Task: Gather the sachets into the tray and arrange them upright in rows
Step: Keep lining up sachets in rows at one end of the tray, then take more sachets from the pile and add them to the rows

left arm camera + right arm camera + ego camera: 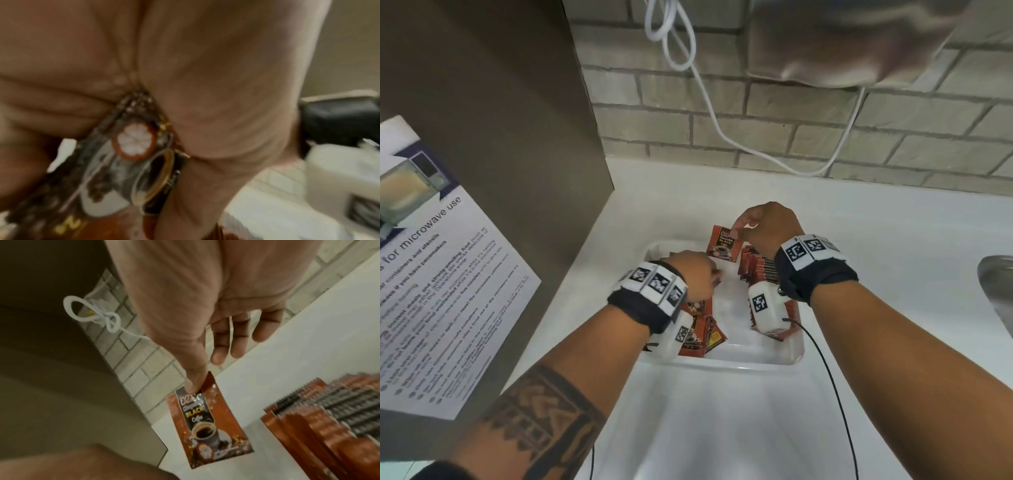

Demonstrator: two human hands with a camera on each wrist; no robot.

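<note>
A white tray sits on the white counter. My right hand pinches the top corner of a brown "Black Coffee" sachet and holds it hanging over the tray's far end; the right wrist view shows the thumb on the sachet. Several sachets stand upright in a row along the tray's right side, and that row is next to the hanging one. My left hand is low in the tray's left side. Its curled fingers grip blurred sachets. Loose sachets lie under my left wrist.
A tall brown panel with a microwave notice stands close on the left. A brick wall with a hanging white cable runs behind. A metal sink rim is at the right edge. A black wire trails over the counter.
</note>
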